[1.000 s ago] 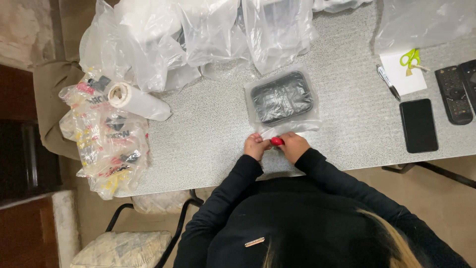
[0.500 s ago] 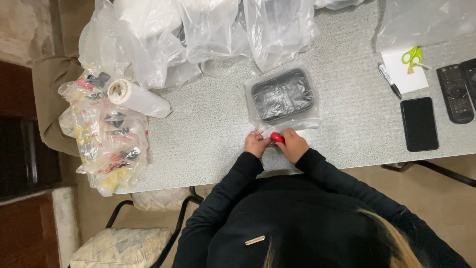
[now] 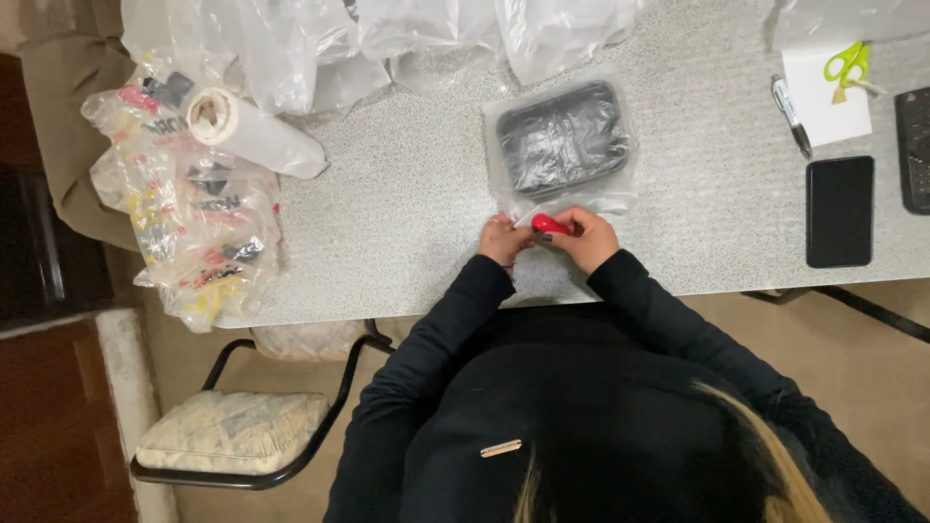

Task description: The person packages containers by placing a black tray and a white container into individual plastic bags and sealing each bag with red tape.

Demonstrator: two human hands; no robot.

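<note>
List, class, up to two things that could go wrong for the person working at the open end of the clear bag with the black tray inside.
1. Both hands, left hand and right hand, work the bag with a small red tool at the table edge; the thin plastic might pucker or tear.
2. The black tray lies loose in the bag; a tug could drag it toward the edge.

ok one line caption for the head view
Both hands, left hand and right hand, pinch a small red tool at a clear bag holding a black tray.
</note>
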